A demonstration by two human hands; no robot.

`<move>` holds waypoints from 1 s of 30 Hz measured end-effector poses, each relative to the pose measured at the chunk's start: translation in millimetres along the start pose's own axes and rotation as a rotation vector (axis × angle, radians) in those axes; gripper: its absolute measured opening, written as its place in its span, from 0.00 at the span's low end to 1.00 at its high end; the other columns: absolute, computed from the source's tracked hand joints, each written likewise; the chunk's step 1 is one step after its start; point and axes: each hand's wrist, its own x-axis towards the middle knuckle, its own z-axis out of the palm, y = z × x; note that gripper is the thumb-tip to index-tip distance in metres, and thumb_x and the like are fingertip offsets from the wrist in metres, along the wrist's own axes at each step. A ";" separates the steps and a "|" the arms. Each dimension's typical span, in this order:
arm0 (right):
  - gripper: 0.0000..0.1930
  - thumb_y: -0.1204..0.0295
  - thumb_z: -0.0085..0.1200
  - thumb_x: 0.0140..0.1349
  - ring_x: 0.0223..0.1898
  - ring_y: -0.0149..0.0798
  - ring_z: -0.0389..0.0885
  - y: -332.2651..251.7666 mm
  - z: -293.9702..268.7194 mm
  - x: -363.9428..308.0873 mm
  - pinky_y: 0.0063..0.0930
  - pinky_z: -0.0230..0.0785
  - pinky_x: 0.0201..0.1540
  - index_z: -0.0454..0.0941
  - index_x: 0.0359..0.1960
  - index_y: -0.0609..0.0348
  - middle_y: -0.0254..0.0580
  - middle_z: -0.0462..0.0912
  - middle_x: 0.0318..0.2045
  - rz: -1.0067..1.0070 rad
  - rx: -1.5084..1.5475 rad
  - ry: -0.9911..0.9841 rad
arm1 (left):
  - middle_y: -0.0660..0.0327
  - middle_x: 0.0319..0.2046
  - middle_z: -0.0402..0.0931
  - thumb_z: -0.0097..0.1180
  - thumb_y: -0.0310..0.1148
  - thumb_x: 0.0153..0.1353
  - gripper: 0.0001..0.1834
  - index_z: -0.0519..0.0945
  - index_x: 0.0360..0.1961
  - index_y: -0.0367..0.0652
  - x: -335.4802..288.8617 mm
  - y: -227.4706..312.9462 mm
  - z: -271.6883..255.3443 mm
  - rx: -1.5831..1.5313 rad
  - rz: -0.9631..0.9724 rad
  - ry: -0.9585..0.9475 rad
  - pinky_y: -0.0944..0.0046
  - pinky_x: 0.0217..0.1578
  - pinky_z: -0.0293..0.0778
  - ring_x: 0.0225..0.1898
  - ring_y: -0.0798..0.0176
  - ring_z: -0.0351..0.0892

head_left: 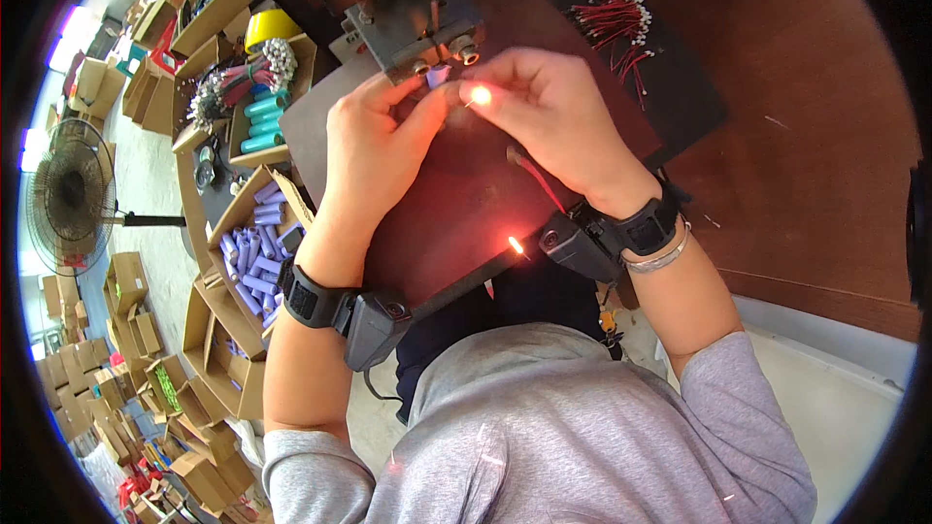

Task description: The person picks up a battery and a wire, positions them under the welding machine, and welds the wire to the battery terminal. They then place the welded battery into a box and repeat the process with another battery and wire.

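Observation:
At the top middle, my left hand (374, 146) has its fingers closed round a purple cylindrical battery cell (438, 76). The cell sits right under the metal head (417, 34) of a dark bench machine that looks like a spot welder. My right hand (558, 116) meets it from the right, thumb and fingers pinched. A bright orange glow at those fingertips hides what they grip. Below the right palm hangs a red wire (544, 182), its upper end dark. Whether this wire runs up into the pinch cannot be seen.
Left of the work board (427, 223) stand a cardboard box of purple cells (254, 257) and a tray with green cells (264, 121) and wire bundles. Red wire leads (616, 19) lie on a dark mat at the far right. A fan (73, 184) stands further left.

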 end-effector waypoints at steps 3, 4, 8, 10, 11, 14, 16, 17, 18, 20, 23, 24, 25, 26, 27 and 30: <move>0.10 0.70 0.51 0.58 0.31 0.27 0.77 -18.3 -11.0 -19.0 0.20 0.69 0.34 0.75 0.34 0.67 0.38 0.80 0.28 0.135 0.014 -0.038 | 0.59 0.20 0.77 0.60 0.36 0.50 0.13 0.80 0.32 0.37 -0.8 -2.2 0.2 -0.023 -0.058 -0.001 0.71 0.26 0.69 0.23 0.71 0.75; 0.11 0.69 0.51 0.58 0.34 0.27 0.76 -16.4 -16.3 -27.7 0.20 0.69 0.36 0.74 0.36 0.67 0.39 0.79 0.31 0.121 0.088 -0.013 | 0.59 0.20 0.77 0.60 0.36 0.49 0.13 0.80 0.32 0.37 -0.1 -1.8 0.3 -0.044 -0.053 0.001 0.71 0.25 0.69 0.23 0.70 0.75; 0.18 0.67 0.56 0.55 0.41 0.32 0.75 -20.7 -20.9 -68.4 0.25 0.68 0.44 0.71 0.43 0.66 0.43 0.78 0.38 0.097 0.112 -0.052 | 0.59 0.18 0.77 0.60 0.37 0.50 0.13 0.80 0.31 0.37 -0.9 -8.7 -0.9 -0.118 -0.039 -0.010 0.71 0.24 0.69 0.21 0.70 0.76; 0.22 0.71 0.59 0.51 0.43 0.35 0.75 -23.3 -14.5 -76.8 0.27 0.67 0.46 0.68 0.48 0.63 0.44 0.76 0.41 -0.051 -0.181 -0.076 | 0.59 0.18 0.77 0.59 0.38 0.50 0.14 0.81 0.31 0.37 -0.8 -4.6 -2.4 -0.051 -0.031 -0.023 0.71 0.24 0.69 0.21 0.70 0.76; 0.26 0.75 0.60 0.49 0.46 0.35 0.74 -31.5 -9.4 -77.4 0.29 0.66 0.48 0.66 0.51 0.61 0.44 0.75 0.43 -0.089 -0.338 -0.076 | 0.60 0.17 0.77 0.59 0.39 0.51 0.14 0.81 0.30 0.38 -1.2 1.0 -4.0 0.019 -0.020 -0.029 0.71 0.24 0.69 0.21 0.69 0.76; 0.22 0.71 0.59 0.47 0.39 0.41 0.75 -26.5 2.7 -73.7 0.29 0.68 0.41 0.69 0.46 0.59 0.42 0.75 0.39 -0.269 -0.673 -0.033 | 0.60 0.16 0.76 0.58 0.40 0.51 0.14 0.80 0.29 0.37 -4.0 0.6 -2.3 -0.064 -0.064 -0.038 0.71 0.24 0.69 0.20 0.70 0.76; 0.14 0.69 0.57 0.48 0.33 0.44 0.73 -27.0 6.1 -69.5 0.32 0.67 0.36 0.75 0.36 0.59 0.40 0.75 0.33 -0.292 -0.955 -0.082 | 0.60 0.16 0.76 0.58 0.39 0.52 0.14 0.80 0.28 0.36 -5.2 7.6 -3.8 -0.046 -0.073 -0.045 0.72 0.23 0.69 0.20 0.71 0.76; 0.14 0.69 0.57 0.48 0.33 0.44 0.73 -24.5 5.7 -69.1 0.32 0.67 0.36 0.75 0.36 0.59 0.40 0.75 0.33 -0.299 -0.954 -0.080 | 0.61 0.16 0.76 0.58 0.39 0.52 0.14 0.80 0.28 0.36 -5.5 10.5 -3.6 -0.035 -0.089 -0.056 0.72 0.23 0.68 0.20 0.72 0.76; 0.11 0.70 0.57 0.47 0.33 0.43 0.73 -20.8 4.3 -69.7 0.31 0.67 0.36 0.76 0.33 0.59 0.40 0.75 0.32 -0.288 -0.955 -0.108 | 0.61 0.16 0.76 0.58 0.39 0.52 0.14 0.80 0.28 0.36 -5.7 12.9 -3.5 -0.033 -0.085 -0.053 0.72 0.23 0.68 0.20 0.72 0.76; 0.09 0.72 0.57 0.47 0.33 0.43 0.73 -20.5 -0.4 -71.3 0.30 0.67 0.36 0.76 0.31 0.60 0.40 0.75 0.31 -0.281 -0.953 -0.142 | 0.62 0.16 0.75 0.57 0.39 0.53 0.14 0.79 0.26 0.35 -6.0 15.8 -3.9 -0.094 -0.177 -0.109 0.73 0.22 0.68 0.20 0.73 0.75; 0.06 0.74 0.57 0.48 0.34 0.39 0.75 -31.2 -14.0 -78.8 0.28 0.67 0.38 0.77 0.28 0.61 0.41 0.76 0.35 -0.357 -0.697 -0.031 | 0.63 0.16 0.75 0.57 0.38 0.53 0.14 0.79 0.26 0.35 -11.0 24.8 -3.6 -0.243 -0.289 -0.091 0.73 0.22 0.68 0.19 0.75 0.74; 0.05 0.75 0.57 0.48 0.36 0.41 0.75 -35.6 -18.1 -81.7 0.29 0.67 0.39 0.77 0.28 0.60 0.44 0.75 0.37 -0.330 -0.564 0.051 | 0.63 0.16 0.75 0.57 0.38 0.53 0.14 0.79 0.26 0.35 -10.3 22.6 -3.5 -0.245 -0.292 -0.091 0.73 0.22 0.68 0.19 0.75 0.74; 0.04 0.76 0.56 0.49 0.38 0.44 0.76 -39.4 -22.7 -83.7 0.30 0.67 0.40 0.77 0.28 0.59 0.46 0.75 0.39 -0.299 -0.430 0.132 | 0.62 0.16 0.74 0.57 0.38 0.53 0.14 0.79 0.26 0.35 -8.3 18.7 -3.8 -0.181 -0.235 -0.093 0.72 0.22 0.68 0.18 0.73 0.74; 0.05 0.78 0.55 0.52 0.38 0.37 0.77 -43.8 -29.3 -83.2 0.24 0.68 0.39 0.77 0.31 0.61 0.47 0.77 0.41 -0.328 -0.435 0.137 | 0.61 0.16 0.74 0.58 0.38 0.52 0.14 0.79 0.26 0.36 -6.1 16.6 -3.8 -0.118 -0.173 -0.102 0.71 0.22 0.68 0.18 0.70 0.74; 0.05 0.78 0.55 0.52 0.38 0.37 0.77 -43.1 -29.3 -83.8 0.24 0.68 0.39 0.77 0.31 0.61 0.47 0.77 0.41 -0.325 -0.438 0.141 | 0.61 0.16 0.74 0.58 0.38 0.52 0.14 0.79 0.26 0.36 -5.0 14.6 -5.0 -0.122 -0.172 -0.107 0.71 0.22 0.68 0.18 0.70 0.74; 0.06 0.77 0.52 0.57 0.28 0.26 0.76 -42.5 -29.0 -82.3 0.17 0.69 0.35 0.76 0.35 0.66 0.38 0.80 0.29 -0.140 0.090 0.143 | 0.54 0.18 0.74 0.58 0.38 0.50 0.12 0.80 0.29 0.40 -2.1 2.2 -7.2 0.124 0.048 -0.048 0.64 0.25 0.68 0.21 0.56 0.74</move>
